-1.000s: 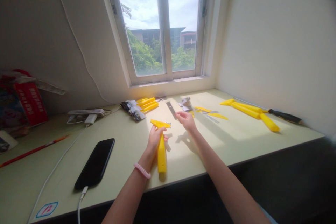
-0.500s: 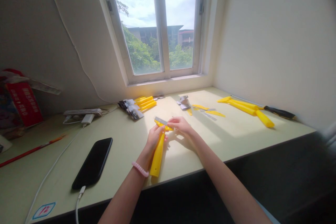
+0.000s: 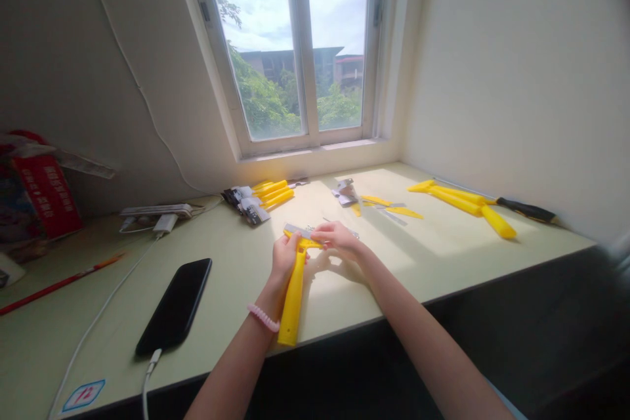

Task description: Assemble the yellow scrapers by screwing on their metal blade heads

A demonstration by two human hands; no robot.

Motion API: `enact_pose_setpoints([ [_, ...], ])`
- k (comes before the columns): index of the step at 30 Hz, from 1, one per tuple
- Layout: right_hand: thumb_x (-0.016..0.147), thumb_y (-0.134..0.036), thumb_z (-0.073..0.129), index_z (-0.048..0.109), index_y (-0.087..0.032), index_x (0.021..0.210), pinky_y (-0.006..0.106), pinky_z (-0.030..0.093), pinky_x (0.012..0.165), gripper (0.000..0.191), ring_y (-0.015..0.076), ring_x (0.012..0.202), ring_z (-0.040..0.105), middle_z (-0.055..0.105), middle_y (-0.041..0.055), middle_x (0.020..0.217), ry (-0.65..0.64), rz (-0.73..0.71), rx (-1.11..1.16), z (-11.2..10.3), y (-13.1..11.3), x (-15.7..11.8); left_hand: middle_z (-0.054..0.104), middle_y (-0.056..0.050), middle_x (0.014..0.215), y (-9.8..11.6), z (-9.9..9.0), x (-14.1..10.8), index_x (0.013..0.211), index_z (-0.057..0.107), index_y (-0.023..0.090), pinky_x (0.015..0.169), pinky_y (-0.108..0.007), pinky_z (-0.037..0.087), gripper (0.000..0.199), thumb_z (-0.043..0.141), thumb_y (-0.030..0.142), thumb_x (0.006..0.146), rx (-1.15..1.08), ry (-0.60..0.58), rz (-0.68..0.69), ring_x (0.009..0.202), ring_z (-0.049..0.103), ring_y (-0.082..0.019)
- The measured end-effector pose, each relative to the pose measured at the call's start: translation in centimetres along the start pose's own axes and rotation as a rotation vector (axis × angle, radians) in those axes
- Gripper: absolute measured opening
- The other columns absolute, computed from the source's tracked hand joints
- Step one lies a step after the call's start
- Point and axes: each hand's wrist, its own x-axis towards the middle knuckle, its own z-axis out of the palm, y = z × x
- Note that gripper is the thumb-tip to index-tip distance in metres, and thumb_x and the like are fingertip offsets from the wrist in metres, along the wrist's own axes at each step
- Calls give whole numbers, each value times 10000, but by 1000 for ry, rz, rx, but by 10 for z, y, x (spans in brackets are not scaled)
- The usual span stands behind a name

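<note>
A yellow scraper handle (image 3: 294,302) points down toward the table's front edge, with its wider head up between my hands. Along that head lies a grey metal blade (image 3: 298,231). My left hand (image 3: 284,254) is closed on the head of the scraper handle from the left, thumb near the blade. From the right, my right hand (image 3: 337,236) pinches the blade's right end against the head. Small shiny pieces, too small to make out, lie on the table just behind my right hand.
Packaged yellow scrapers (image 3: 273,195) lie at the back. Loose yellow parts and blades (image 3: 394,207) are right of them, beside crumpled packaging (image 3: 346,192). Yellow handles (image 3: 457,200) and a black-handled tool (image 3: 526,210) lie far right. A phone (image 3: 174,305) and power strip (image 3: 156,210) are left.
The scraper handle has tilted and shifted slightly left, its blade now lower and further left. My left hand has moved slightly with it, and the small pieces behind my right hand show more.
</note>
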Motion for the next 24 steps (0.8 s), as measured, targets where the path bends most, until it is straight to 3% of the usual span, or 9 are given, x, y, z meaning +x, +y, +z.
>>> enact_pose_setpoints([
  [4,697,-294,645,581,-200,630,240,383,520,132,122,584,508,572,7,646,33,50,-2,-3,3,4,543,6,488,2,-2,-2,736,558,128,390,-221,382,255,602,379,742,-21,65,49,380,494,-110],
  [6,738,-288,593,614,-197,670,256,412,553,115,147,631,549,611,33,698,196,12,-113,-10,6,7,536,3,477,1,-3,1,710,548,130,386,-220,378,251,591,374,748,-4,112,40,380,498,-114],
  [9,767,-245,550,660,-190,741,287,441,672,125,186,753,593,665,67,810,562,-67,-429,-24,10,11,533,-9,452,1,-4,6,661,520,144,381,-224,376,226,576,342,754,28,184,9,368,500,-124],
  [11,765,-190,535,684,-184,794,301,433,753,153,196,806,600,683,73,858,677,-58,-628,-31,14,13,526,-12,433,1,-5,7,644,507,154,376,-226,375,210,572,321,752,33,232,-15,361,499,-131],
  [17,818,-187,495,721,-194,891,337,345,944,237,226,1035,533,669,78,1014,508,-174,-1014,-23,23,18,524,4,458,5,-5,3,705,525,157,378,-222,399,182,560,327,761,-32,315,-12,373,522,-133],
  [21,828,-161,465,699,-208,1013,351,331,947,301,245,1105,496,631,100,1114,635,-25,-1094,-25,21,19,523,15,458,7,-5,0,732,526,160,362,-227,398,194,538,350,770,-5,356,-50,333,495,-126],
  [24,830,-151,453,663,-188,1098,365,341,933,343,271,1145,471,573,130,1230,716,70,-1195,-47,18,19,520,11,450,7,-4,1,710,530,150,368,-222,400,193,551,335,761,-10,350,-46,362,521,-136],
])
